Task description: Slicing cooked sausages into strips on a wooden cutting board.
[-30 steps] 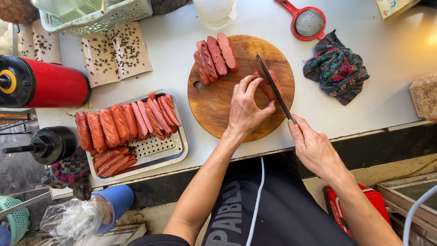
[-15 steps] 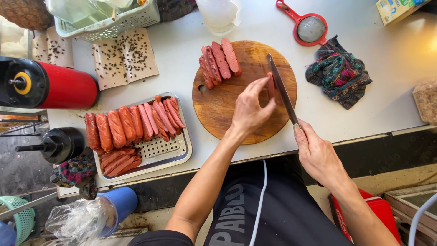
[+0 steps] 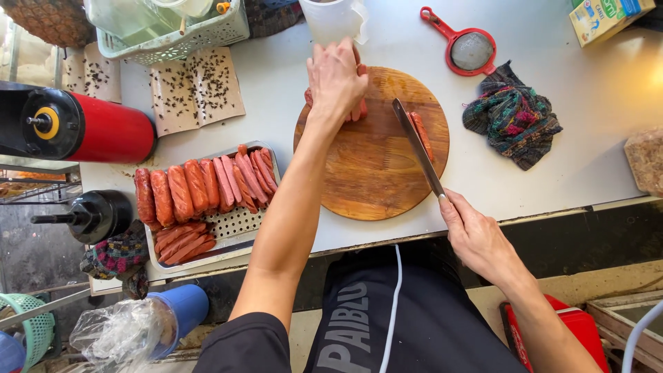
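Steel-bladed long knife [image 3: 417, 146] sits gripped in the right hand [image 3: 476, 238], fingers wrapped round its handle, blade tip beside one red sausage [image 3: 422, 135] on the round wooden cutting board [image 3: 373, 173]; farther off, the left hand [image 3: 336, 77] lies fingers together over cut sausage pieces [image 3: 359, 107] at the board's far edge on the white worktop [image 3: 276, 90]

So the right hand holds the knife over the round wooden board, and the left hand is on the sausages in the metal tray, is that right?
Not quite. In the head view the left hand rests on the sausages at the far edge of the round wooden board, not in the metal tray. The right hand does hold the knife over the board.
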